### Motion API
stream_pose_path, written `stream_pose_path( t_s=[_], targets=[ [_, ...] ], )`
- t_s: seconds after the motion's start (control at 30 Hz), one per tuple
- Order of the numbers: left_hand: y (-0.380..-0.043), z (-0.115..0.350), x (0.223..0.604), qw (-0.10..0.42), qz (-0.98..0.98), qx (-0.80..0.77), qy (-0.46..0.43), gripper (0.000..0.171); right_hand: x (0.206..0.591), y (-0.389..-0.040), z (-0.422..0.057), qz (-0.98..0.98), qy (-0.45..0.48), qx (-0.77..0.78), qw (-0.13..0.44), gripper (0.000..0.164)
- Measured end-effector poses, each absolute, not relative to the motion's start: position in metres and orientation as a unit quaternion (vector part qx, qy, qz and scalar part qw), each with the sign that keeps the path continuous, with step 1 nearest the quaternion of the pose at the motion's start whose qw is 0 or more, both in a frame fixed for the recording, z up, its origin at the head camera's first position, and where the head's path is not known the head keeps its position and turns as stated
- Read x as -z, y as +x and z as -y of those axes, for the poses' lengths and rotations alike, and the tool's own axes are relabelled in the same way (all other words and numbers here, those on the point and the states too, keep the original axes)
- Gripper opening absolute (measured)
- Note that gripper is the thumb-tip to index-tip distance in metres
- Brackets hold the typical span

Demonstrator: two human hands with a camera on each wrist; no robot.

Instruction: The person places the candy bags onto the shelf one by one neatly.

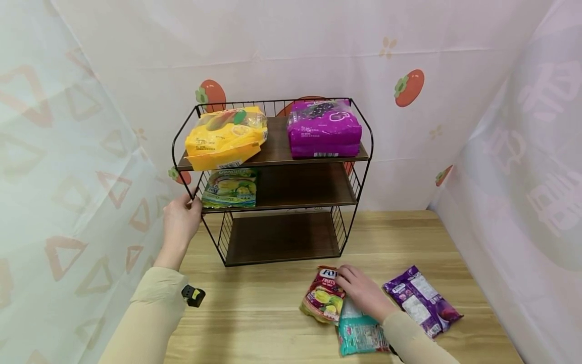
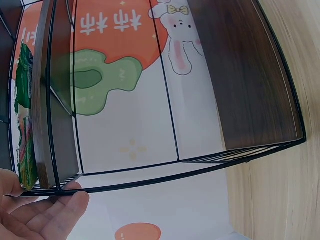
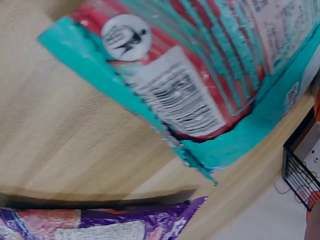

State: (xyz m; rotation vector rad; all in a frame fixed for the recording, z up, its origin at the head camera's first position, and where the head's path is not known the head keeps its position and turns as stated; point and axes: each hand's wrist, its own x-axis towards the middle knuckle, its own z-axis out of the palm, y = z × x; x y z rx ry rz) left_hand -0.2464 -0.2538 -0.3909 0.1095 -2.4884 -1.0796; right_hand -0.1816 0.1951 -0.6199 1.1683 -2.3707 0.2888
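My left hand (image 1: pixel 181 215) grips the left side of a black wire shelf rack (image 1: pixel 291 206) at its middle board. In the left wrist view, the thumb and fingers lie on either side of that corner, close to a green candy bag (image 2: pixel 25 125). On the table, my right hand (image 1: pixel 364 293) pinches the upper right edge of a red Fox's fruits candy bag (image 1: pixel 324 294). Under the right wrist lies a teal candy bag (image 1: pixel 361 337), seen close up with its barcode in the right wrist view. A purple candy bag (image 1: pixel 423 302) lies to the right.
A yellow mango bag (image 1: pixel 227 136) and a purple grape bag (image 1: pixel 324 129) sit on the rack's top board. The bottom board (image 1: pixel 282 237) is dark wood. Printed cloth hangs behind and on both sides of the wooden table (image 1: pixel 245 313).
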Motion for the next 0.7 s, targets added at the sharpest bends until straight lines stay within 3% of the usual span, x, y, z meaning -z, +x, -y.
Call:
stream_pose_path(
  t_s=[0.17,0.4,0.7],
  targets=[
    [-0.247,0.254,0.391,0.209,0.895,0.391,0.041,0.042,0.625,-0.180,-0.200,0.886,0.396,-0.095,0.221,0.041],
    [-0.246,0.254,0.390,0.208,0.896,0.390,0.039,0.041,0.624,-0.179,-0.198,0.927,0.302,-0.096,0.200,0.024],
    [-0.247,0.254,0.391,0.213,0.897,0.386,0.039,0.041,0.621,-0.174,-0.183,0.965,0.142,-0.168,0.145,0.036]
  ],
)
